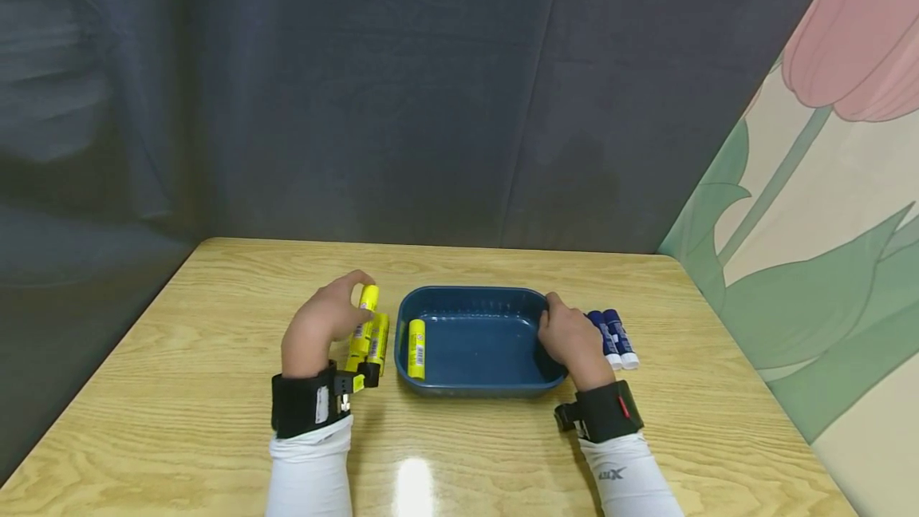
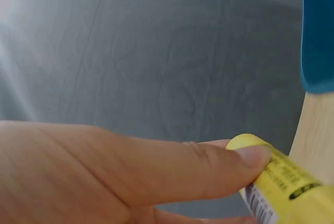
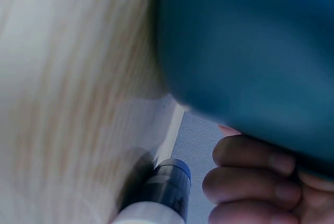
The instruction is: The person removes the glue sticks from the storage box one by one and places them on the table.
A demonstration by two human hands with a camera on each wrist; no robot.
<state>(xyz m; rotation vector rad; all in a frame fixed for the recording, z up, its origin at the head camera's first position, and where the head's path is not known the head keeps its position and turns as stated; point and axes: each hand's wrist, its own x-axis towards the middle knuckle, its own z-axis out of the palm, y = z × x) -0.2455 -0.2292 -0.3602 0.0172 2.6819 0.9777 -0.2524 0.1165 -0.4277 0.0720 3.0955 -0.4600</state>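
My left hand (image 1: 326, 319) pinches a yellow glue stick (image 1: 368, 298) between thumb and fingers, left of the blue dish. The left wrist view shows the thumb lying on that stick's end, above its barcode label. More yellow glue sticks (image 1: 378, 339) lie close under this hand, partly hidden by it. Inside the dark blue rectangular dish (image 1: 474, 387), one yellow glue stick (image 1: 416, 349) lies along the left wall. My right hand (image 1: 572, 339) grips the dish's right rim, with curled fingers (image 3: 250, 153) against its outer side in the right wrist view.
Two dark blue glue sticks (image 1: 621, 338) with white ends lie right of the right hand, one partly covered by it. Everything rests on a wooden table (image 1: 179, 389). A dark curtain (image 1: 359, 102) hangs behind, and a painted wall (image 1: 826, 262) stands at the right.
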